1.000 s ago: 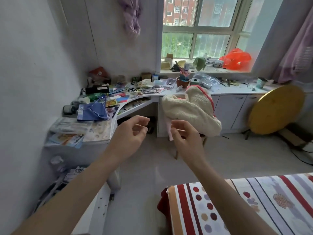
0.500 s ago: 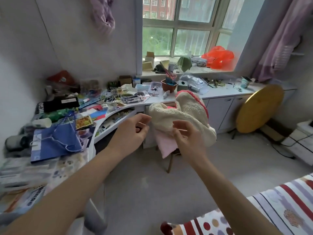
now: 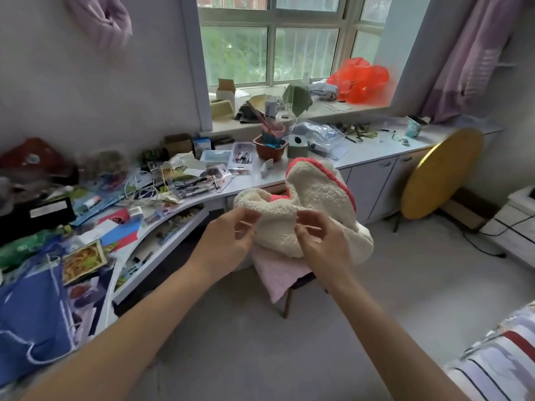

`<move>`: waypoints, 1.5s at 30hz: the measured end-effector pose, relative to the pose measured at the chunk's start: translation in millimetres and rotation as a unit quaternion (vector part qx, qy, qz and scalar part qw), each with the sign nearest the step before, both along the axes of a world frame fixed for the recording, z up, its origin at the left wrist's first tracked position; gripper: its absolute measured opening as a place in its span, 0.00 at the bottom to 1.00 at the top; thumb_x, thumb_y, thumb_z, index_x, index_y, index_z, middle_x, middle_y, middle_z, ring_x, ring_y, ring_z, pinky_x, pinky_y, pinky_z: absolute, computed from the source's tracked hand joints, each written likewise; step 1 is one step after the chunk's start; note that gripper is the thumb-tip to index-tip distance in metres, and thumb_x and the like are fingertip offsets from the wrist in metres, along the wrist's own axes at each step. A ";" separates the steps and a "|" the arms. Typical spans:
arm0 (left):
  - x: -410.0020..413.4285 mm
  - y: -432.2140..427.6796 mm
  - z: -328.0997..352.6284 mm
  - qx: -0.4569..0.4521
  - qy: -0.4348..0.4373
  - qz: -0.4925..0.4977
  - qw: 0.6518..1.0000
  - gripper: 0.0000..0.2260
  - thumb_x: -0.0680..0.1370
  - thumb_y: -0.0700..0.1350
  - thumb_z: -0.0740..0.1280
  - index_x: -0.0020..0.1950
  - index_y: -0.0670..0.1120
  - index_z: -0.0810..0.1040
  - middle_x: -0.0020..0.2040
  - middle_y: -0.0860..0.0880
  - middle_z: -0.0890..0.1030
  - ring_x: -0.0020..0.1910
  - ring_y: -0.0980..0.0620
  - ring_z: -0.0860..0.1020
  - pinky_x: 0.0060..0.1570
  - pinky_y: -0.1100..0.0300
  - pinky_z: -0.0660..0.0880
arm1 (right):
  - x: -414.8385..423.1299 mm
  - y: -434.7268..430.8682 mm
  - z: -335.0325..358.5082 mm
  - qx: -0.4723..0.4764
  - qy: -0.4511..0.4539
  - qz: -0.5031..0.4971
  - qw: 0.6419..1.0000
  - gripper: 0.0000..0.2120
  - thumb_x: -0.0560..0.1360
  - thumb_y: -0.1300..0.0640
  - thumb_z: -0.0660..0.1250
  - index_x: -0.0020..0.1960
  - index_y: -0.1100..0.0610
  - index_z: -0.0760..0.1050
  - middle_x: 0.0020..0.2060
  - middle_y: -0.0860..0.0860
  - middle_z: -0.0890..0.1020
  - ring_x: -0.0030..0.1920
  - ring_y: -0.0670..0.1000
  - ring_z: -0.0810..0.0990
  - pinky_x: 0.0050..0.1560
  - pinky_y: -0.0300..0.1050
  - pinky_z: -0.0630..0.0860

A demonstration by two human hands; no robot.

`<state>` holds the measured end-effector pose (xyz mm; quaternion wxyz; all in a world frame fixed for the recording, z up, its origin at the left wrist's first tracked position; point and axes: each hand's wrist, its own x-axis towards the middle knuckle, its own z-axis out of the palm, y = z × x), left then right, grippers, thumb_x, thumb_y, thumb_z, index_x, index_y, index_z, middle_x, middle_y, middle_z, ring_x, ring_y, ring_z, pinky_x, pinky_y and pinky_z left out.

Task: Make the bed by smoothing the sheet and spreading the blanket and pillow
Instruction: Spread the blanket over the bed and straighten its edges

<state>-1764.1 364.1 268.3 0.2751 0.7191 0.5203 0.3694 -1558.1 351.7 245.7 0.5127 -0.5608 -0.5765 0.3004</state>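
A cream fleece blanket (image 3: 318, 195) with a pink-red edge lies bunched on a chair in the middle of the head view. A pale pink cloth (image 3: 279, 273) hangs from under it. My left hand (image 3: 228, 241) is stretched out at the blanket's left edge, fingers loosely curled and holding nothing. My right hand (image 3: 321, 241) is in front of the blanket's lower middle, its fingers also loosely curled and empty. A corner of the bed with its striped sheet (image 3: 498, 363) shows at the bottom right. No pillow is in view.
A curved white desk (image 3: 162, 224) heaped with papers, cables and boxes runs along the left and back under the window. A round yellow tabletop (image 3: 440, 172) leans against the cabinets at right. Grey floor lies between the chair and the bed.
The view has closed in on the chair and swung left, so most of the bed has left the frame. Both hands have reached forward to the blanket.
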 end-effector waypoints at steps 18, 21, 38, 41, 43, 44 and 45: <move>108.8 267.5 -101.9 -0.108 0.029 0.014 0.994 0.21 0.76 0.40 0.70 0.69 0.48 0.74 0.64 0.51 0.77 0.60 0.53 0.76 0.62 0.54 0.75 | 108.6 251.8 -92.0 -0.090 -0.187 -0.004 0.978 0.22 0.75 0.53 0.73 0.67 0.49 0.74 0.60 0.45 0.77 0.57 0.44 0.78 0.58 0.45 0.78; 112.3 303.0 -128.8 -0.111 0.055 0.017 0.992 0.23 0.75 0.41 0.71 0.70 0.48 0.73 0.66 0.49 0.75 0.64 0.50 0.74 0.66 0.51 0.72 | 116.8 286.8 -112.9 -0.125 -0.258 0.024 0.958 0.27 0.74 0.51 0.74 0.71 0.48 0.70 0.64 0.48 0.74 0.64 0.48 0.74 0.65 0.46 0.73; 175.2 415.8 -242.7 -0.211 0.351 0.062 0.910 0.58 0.67 0.66 0.75 0.81 0.53 0.39 0.82 0.44 0.45 0.80 0.42 0.52 0.75 0.41 0.61 | 179.0 479.5 -193.4 -0.198 -0.483 0.152 0.839 0.49 0.71 0.40 0.74 0.82 0.49 0.47 0.80 0.54 0.54 0.79 0.57 0.53 0.77 0.59 0.58; 194.6 428.6 -254.9 -0.239 0.372 0.085 0.893 0.61 0.66 0.68 0.75 0.80 0.53 0.32 0.82 0.44 0.41 0.81 0.42 0.47 0.76 0.39 0.58 | 193.2 511.9 -203.5 -0.176 -0.518 0.178 0.818 0.52 0.71 0.38 0.73 0.82 0.48 0.43 0.81 0.53 0.50 0.80 0.57 0.50 0.78 0.61 0.54; 207.4 434.9 -260.4 -0.269 0.385 0.096 0.878 0.62 0.66 0.68 0.74 0.79 0.53 0.29 0.82 0.44 0.39 0.81 0.42 0.45 0.76 0.38 0.55 | 205.8 534.3 -209.5 -0.165 -0.534 0.187 0.808 0.54 0.70 0.38 0.73 0.82 0.48 0.41 0.81 0.53 0.48 0.80 0.57 0.49 0.77 0.64 0.54; 214.5 434.9 -263.2 -0.293 0.380 0.101 0.872 0.63 0.66 0.68 0.74 0.78 0.54 0.28 0.82 0.45 0.38 0.81 0.42 0.44 0.77 0.38 0.54 | 212.4 544.1 -212.4 -0.161 -0.539 0.195 0.804 0.54 0.70 0.37 0.73 0.82 0.47 0.41 0.81 0.52 0.47 0.80 0.57 0.48 0.77 0.65 0.53; 220.7 434.1 -265.1 -0.316 0.371 0.104 0.867 0.63 0.66 0.68 0.74 0.78 0.54 0.27 0.82 0.45 0.37 0.81 0.42 0.43 0.77 0.37 0.52 | 218.0 552.0 -214.3 -0.158 -0.542 0.201 0.801 0.55 0.70 0.37 0.73 0.82 0.47 0.40 0.82 0.52 0.46 0.81 0.57 0.47 0.77 0.66 0.52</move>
